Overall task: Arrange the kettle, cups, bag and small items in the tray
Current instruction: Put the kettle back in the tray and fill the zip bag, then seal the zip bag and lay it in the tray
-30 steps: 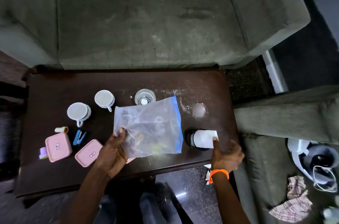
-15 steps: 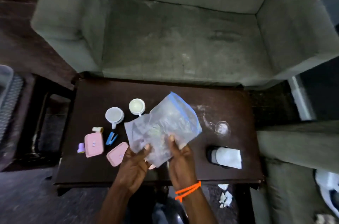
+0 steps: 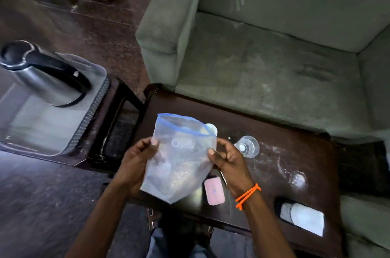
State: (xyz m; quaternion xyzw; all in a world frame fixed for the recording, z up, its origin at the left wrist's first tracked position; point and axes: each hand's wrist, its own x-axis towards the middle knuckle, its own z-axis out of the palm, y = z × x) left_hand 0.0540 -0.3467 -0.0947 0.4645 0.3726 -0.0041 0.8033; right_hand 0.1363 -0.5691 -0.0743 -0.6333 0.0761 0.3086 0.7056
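Observation:
I hold a clear zip bag (image 3: 179,160) with a blue seal above the dark table (image 3: 274,143). My left hand (image 3: 135,162) pinches its left edge and my right hand (image 3: 228,160) pinches its right edge. A steel kettle (image 3: 42,76) with a black handle stands in the grey tray (image 3: 88,114) at the far left, on a low stand. One white cup (image 3: 212,128) peeks out behind the bag. A pink box (image 3: 214,193) lies just right of the bag's bottom. The other cup and small items are hidden by the bag.
An upturned glass (image 3: 247,145) stands right of my right hand, and a glass lid (image 3: 297,179) lies farther right. A white and black bottle (image 3: 299,217) lies at the table's near right. A green sofa (image 3: 274,57) stands behind the table.
My view has swung left, so the tray and kettle now show. The bag has turned upright with its blue seal on top. Both hands have moved apart to its side edges.

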